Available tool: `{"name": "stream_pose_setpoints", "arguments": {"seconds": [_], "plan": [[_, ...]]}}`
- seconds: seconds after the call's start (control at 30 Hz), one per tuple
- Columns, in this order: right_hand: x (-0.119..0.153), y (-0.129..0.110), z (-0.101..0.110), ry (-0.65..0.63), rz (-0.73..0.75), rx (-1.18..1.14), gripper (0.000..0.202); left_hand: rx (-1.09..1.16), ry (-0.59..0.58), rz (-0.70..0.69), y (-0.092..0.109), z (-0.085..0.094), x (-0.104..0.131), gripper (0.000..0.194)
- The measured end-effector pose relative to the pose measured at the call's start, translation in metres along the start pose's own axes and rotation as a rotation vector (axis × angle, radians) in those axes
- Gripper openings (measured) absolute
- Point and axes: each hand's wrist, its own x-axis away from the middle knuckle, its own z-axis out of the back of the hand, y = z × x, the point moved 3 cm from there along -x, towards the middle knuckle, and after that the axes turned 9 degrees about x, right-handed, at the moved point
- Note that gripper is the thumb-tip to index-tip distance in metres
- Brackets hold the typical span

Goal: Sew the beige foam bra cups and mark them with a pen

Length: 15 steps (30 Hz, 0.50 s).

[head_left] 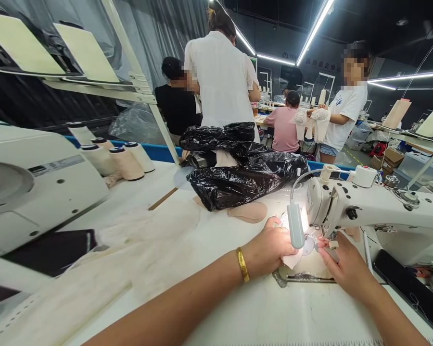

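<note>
My left hand, with a gold bangle at the wrist, is closed on a pale pink fabric piece, which hangs out below its fingers. It lies left of the needle area of a white sewing machine. My right hand is at the machine's right, thumb and fingers stretched toward the presser foot. Its fingertips are close to the needle plate; any cloth under them is hard to make out. A grey gooseneck lamp shines on the spot and partly covers the fabric and my left fingers.
Black plastic bags lie behind the machine, beside a beige oval pad. Sheer cream fabric spreads on the left. Thread cones stand near another machine. Several people are beyond, one holding up a bra.
</note>
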Motion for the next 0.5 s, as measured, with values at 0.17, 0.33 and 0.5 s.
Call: {"name": "stream_pose_setpoints", "arguments": {"seconds": [0.17,0.33,0.5], "plan": [[0.002,0.0012,-0.0011,-0.015,-0.006,0.015,0.014,0.006,-0.001,0.019,-0.0041,-0.0033,0.0026,0.034],[0.0035,0.0023,-0.0013,-0.048,-0.028,-0.008,0.012,-0.01,-0.011,0.025,-0.0009,-0.0018,0.0001,0.026],[0.0057,0.0044,-0.0032,-0.065,-0.062,-0.001,0.017,-0.063,-0.002,0.04,0.0018,-0.0007,0.0001,0.017]]}}
